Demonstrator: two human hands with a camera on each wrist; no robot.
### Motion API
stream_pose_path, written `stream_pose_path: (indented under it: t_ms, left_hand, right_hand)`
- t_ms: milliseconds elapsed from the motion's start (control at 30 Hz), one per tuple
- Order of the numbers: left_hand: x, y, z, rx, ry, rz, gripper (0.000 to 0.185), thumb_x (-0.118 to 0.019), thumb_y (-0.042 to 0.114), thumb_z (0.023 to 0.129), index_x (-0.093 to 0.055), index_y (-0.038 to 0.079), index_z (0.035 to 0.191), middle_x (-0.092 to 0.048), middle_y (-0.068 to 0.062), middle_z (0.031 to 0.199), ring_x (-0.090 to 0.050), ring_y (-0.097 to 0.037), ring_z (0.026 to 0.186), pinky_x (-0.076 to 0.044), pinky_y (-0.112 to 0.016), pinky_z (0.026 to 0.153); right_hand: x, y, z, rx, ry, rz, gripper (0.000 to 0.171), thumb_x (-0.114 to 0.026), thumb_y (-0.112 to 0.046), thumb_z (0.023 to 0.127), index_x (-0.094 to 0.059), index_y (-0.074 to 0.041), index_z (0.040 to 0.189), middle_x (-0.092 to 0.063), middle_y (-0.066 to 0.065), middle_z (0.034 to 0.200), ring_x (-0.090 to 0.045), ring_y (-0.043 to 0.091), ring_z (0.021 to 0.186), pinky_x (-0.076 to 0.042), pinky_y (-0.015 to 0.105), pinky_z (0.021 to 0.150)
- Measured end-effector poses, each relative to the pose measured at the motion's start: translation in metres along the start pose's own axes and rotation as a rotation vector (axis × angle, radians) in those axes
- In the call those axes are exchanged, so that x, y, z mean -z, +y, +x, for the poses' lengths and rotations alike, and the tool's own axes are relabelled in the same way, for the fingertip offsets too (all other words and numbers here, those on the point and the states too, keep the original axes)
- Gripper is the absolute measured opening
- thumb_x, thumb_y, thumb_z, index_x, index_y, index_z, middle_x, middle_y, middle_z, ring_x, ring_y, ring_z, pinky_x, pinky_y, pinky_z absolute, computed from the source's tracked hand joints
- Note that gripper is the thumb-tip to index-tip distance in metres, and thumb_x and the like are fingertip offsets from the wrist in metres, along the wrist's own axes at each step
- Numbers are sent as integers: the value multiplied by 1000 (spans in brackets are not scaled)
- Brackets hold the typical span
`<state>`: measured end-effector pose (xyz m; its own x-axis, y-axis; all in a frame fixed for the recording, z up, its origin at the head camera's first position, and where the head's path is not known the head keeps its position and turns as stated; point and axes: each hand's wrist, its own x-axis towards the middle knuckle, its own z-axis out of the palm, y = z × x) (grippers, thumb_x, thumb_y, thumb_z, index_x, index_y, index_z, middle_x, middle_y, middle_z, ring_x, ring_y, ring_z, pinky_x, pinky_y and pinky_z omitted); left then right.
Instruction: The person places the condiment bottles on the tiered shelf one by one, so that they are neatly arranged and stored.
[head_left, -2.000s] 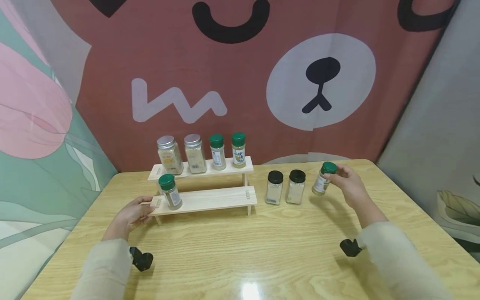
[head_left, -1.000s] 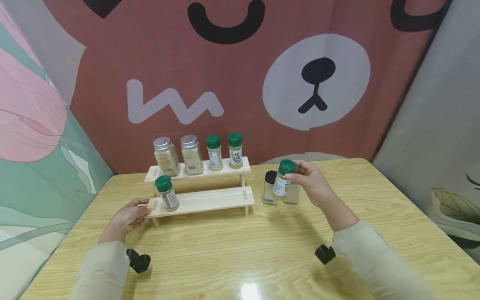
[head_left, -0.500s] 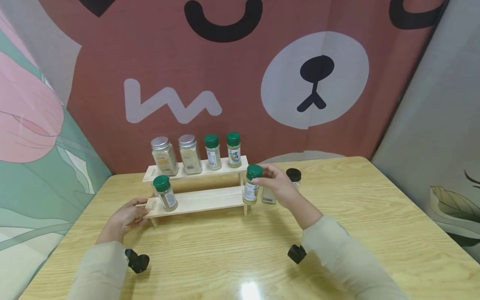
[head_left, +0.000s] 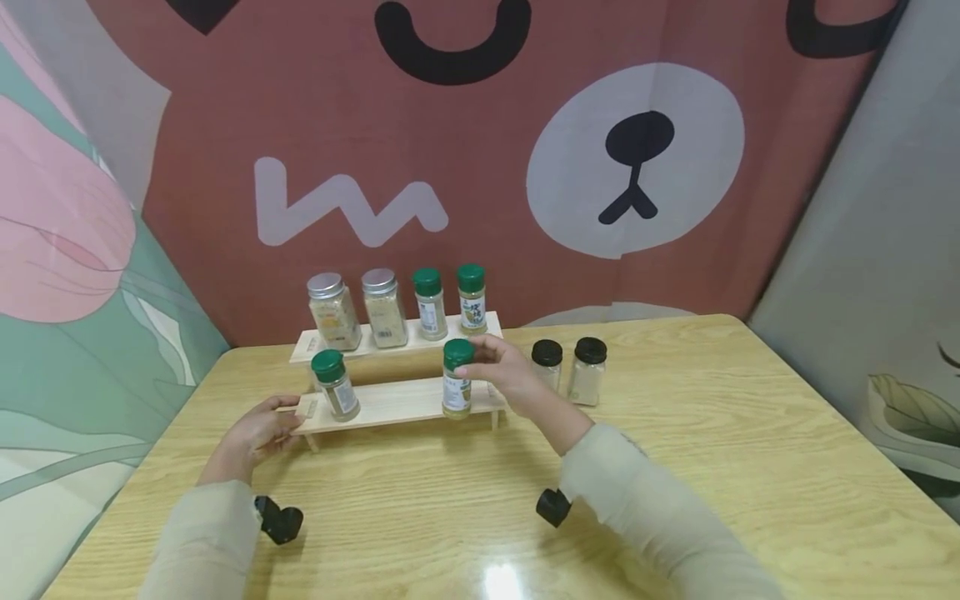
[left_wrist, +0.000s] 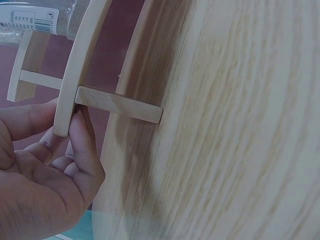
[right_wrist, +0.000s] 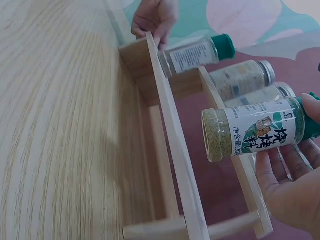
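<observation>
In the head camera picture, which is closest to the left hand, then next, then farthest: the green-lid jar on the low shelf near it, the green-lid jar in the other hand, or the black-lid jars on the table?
From the left hand:
1. Green-lid jar on the lower shelf's left end, just beside the hand.
2. Held green-lid jar, gripped by the right hand over the shelf's right part.
3. Black-lid jars, on the table right of the rack.

Head view high; wrist views close, rack (head_left: 405, 400) shared.

A two-step rack (head_left: 405, 400) stands on the table (head_left: 675, 483) near the back wall. Four jars (head_left: 397, 304) line its upper step; one jar (head_left: 335, 385) stands at the lower step's left end. Two more jars (head_left: 567, 371) stand on the table right of the rack.
</observation>
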<state>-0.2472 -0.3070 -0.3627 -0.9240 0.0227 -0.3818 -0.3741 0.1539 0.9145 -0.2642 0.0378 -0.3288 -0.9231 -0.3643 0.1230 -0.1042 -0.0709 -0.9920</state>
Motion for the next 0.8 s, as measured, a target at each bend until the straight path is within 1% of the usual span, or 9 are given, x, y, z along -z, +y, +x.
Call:
stream_pose_path:
  t_ms: [133,233,400,500,633,700,800]
  left_hand:
    - [0,0,1,3,12,17,50,-46,0,86,-19,-5,129,-37,-13,101,-48,-11,69,-44,-24,63]
    - [0,-1,2,-4,7,19,50,-45,0,86,-20,-5,128,-38,-13,100,-48,-11,69,-44,-24,63]
    - [0,-2,1,-5,14,22,49,-44,-1,86,-20,-5,128,-38,-12,98,-48,-11,68,-43,-25,63]
    - [0,-2,1,-7,19,15,49,-45,-1,85,-21,-5,127,-38,-11,98,-48,-12,68,-43,-25,63]
    - [0,-2,2,-16,20,13,49,-45,-2,84,-21,-6,127,-39,-11,97,-48,-11,68,-43,-25,62]
    - [0,-1,2,-13,23,13,48,-46,-1,84,-22,-6,126,-40,-10,95,-48,-11,68,-43,-26,63]
    - [0,-1,2,-11,16,24,49,-47,0,85,-22,-6,126,-41,-9,94,-48,-12,68,-43,-26,63]
  right_hand:
    - [-11,2,7,1,-28,-1,41,-61,-1,76,-48,2,114,-56,3,96,-50,16,89,-39,33,82]
    - [-20,4,12,15,-48,-7,37,-61,0,76,-49,3,112,-56,4,95,-51,15,88,-40,33,82]
    - [-34,6,22,-12,-59,-21,40,-63,-2,76,-50,0,114,-57,7,99,-52,15,90,-40,31,82]
    - [-41,7,29,-31,-46,-54,43,-64,-5,76,-50,-3,116,-56,8,100,-52,16,91,-40,31,82]
    - [-48,8,37,-63,-5,-109,45,-68,-11,74,-52,-6,116,-57,6,100,-52,16,92,-40,31,81]
    - [-51,8,40,-87,11,-122,46,-69,-12,73,-52,-7,115,-57,5,99,-52,16,91,-41,30,80]
    - [-55,7,44,-103,11,-128,49,-69,-13,72,-51,-8,117,-56,4,99,-51,16,91,-41,30,79]
